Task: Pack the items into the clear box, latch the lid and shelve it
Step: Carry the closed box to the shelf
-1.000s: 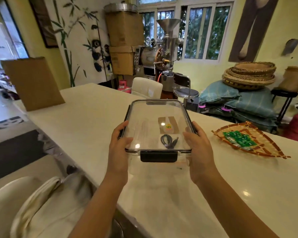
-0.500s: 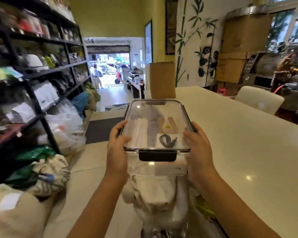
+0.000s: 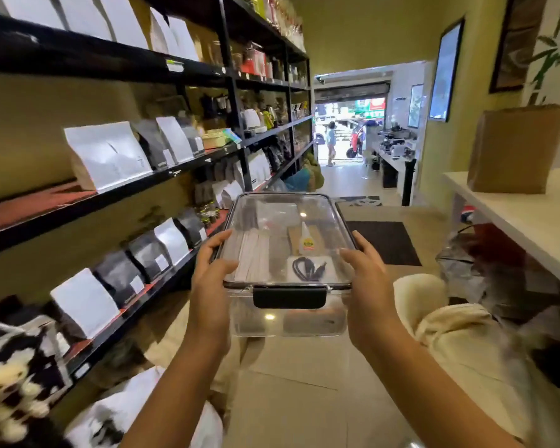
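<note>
A: Where's the clear rectangular plastic box (image 3: 288, 263) w/ the black-rimmed lid rn?

B: Mid-air, chest height, just right of the tall black metal shelving rack (image 3: 233, 92). Not on any shelf yet. Left hand (image 3: 212, 286) clamps the box's left side, thumb over the lid edge; right hand (image 3: 366, 282) does the same on the opposite side. Both wrapped firm round the box, nothing else in them.

A: Lid ok?

B: Looks seated. Black front latch tab (image 3: 289, 296) lies flat vs the wall, so prob. snapped. Far-end latch I can't tell.

A: Contents?

B: Thru the lid: small white glue bottle w/ yellow label (image 3: 305, 242), coiled black cable (image 3: 306, 268) on a white card, pale flat strips at the left. All loose, I'd guess.

A: So how to shelve it well?

B: Keep it level so stuff doesn't slide. The rack's near-side shelves are lined w/ white and black stand-up pouches (image 3: 110, 153); pick a bare stretch, e.g. the reddish board (image 3: 29, 205) just left of the big white pouch looks free. Turn toward the rack, lead w/ the far end, rest that on the shelf lip, then push in w/ both palms. Don't clip the pouches, they'd prob. topple.

A: Risk?

B: Letting go of one side early; the box looks slick.
</note>
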